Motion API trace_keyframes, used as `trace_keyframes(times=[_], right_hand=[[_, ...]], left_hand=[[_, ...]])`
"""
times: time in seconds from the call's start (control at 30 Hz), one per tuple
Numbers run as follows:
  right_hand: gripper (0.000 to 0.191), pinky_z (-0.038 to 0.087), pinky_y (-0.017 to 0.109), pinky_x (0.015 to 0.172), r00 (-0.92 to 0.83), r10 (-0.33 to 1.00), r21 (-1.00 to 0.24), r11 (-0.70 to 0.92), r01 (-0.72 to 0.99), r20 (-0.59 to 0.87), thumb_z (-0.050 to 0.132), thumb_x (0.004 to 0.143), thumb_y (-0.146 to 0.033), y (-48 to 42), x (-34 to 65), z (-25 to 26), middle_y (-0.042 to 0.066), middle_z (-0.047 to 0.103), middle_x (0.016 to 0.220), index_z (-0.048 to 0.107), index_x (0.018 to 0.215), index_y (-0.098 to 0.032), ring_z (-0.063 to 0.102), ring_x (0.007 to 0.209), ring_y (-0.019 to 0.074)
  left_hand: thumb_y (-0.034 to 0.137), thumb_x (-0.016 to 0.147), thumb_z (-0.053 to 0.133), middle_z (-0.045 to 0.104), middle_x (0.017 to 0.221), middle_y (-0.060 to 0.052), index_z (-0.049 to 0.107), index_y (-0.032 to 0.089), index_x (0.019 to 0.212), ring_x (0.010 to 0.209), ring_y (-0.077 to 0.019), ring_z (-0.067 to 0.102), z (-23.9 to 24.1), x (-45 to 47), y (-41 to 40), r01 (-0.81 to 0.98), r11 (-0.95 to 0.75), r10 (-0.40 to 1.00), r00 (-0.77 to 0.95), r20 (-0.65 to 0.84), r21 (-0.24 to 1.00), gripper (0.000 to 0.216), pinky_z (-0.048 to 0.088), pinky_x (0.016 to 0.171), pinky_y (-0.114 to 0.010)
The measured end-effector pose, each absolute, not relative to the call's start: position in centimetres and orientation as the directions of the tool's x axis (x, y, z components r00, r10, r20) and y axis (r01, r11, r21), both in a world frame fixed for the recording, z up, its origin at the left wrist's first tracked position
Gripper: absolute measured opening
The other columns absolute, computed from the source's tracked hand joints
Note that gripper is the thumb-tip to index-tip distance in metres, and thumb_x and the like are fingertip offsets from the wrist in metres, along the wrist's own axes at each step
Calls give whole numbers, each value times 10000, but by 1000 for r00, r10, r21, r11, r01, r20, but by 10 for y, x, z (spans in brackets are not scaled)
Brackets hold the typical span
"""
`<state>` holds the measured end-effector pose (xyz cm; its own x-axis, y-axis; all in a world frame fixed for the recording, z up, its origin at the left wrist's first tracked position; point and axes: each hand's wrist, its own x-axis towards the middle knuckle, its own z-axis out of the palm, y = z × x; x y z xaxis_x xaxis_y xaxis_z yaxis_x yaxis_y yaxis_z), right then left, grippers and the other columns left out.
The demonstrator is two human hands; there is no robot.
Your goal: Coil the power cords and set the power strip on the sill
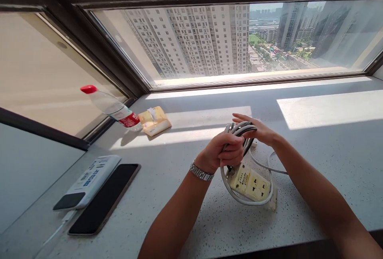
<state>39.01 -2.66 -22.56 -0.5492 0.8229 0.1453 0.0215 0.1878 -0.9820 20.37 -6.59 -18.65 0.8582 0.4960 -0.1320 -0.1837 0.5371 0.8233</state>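
Observation:
My left hand (223, 152) is closed around a bundle of grey-white cable (241, 129), gripping the coils near their top. A metal watch sits on that wrist. My right hand (259, 131) lies against the far side of the same coils, fingers stretched over them. Below both hands, loops of the cable circle a cream power strip (251, 183) that rests on the speckled stone sill (314, 163). One strand of cable trails off to the right under my right forearm.
At the left lie a dark phone (104, 199) and a white power bank (89, 181) partly on top of it. Farther back are a clear bottle with a red cap (112, 107), tilted, and a yellow tissue pack (154, 121). A window runs behind.

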Motion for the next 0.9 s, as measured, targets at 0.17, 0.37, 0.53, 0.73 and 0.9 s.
trace_keyframes(times=[0.17, 0.37, 0.53, 0.73, 0.9], right_hand=[[846, 387, 476, 1053, -593, 798, -968, 221, 118, 110, 735, 711, -428, -22, 401, -225, 150, 606, 1313, 440, 1452, -147, 547, 1216, 306], [811, 427, 467, 989, -639, 768, -975, 107, 196, -44, 684, 669, -251, -22, 398, -228, 93, 645, 1241, 455, 1443, -170, 572, 1130, 289], [874, 363, 452, 1074, -732, 681, -996, 51, 72, -18, 710, 653, -247, -20, 396, -232, 91, 586, 1343, 410, 1474, -220, 517, 1241, 275], [849, 373, 423, 1084, -787, 607, -986, -39, -162, 105, 740, 677, -222, -20, 391, -250, 107, 565, 1380, 419, 1462, -239, 528, 1260, 259], [737, 444, 395, 1025, -725, 678, -939, -156, -307, 124, 752, 661, -281, -29, 378, -251, 109, 609, 1331, 530, 1360, -214, 598, 1168, 258]], left_hand=[[309, 682, 627, 171, 265, 76, 301, 197, 424, 213, -51, 195, -189, 206, -66, -201, 535, 449, 891, -74, 821, 430, 150, 326, -181], [279, 687, 638, 199, 286, 77, 322, 197, 444, 229, -45, 214, -185, 208, -72, -176, 502, 466, 880, -93, 847, 407, 173, 344, -186], [270, 675, 659, 211, 294, 77, 328, 191, 455, 233, -34, 205, -184, 215, -79, -176, 536, 406, 911, -70, 826, 406, 128, 330, -172], [337, 631, 700, 227, 287, 65, 312, 195, 420, 234, -46, 239, -184, 219, -85, -130, 558, 330, 941, -76, 819, 464, 120, 307, -172], [363, 616, 712, 219, 305, 67, 316, 195, 417, 246, -44, 246, -184, 217, -86, -103, 528, 334, 938, -94, 843, 474, 130, 318, -174]])
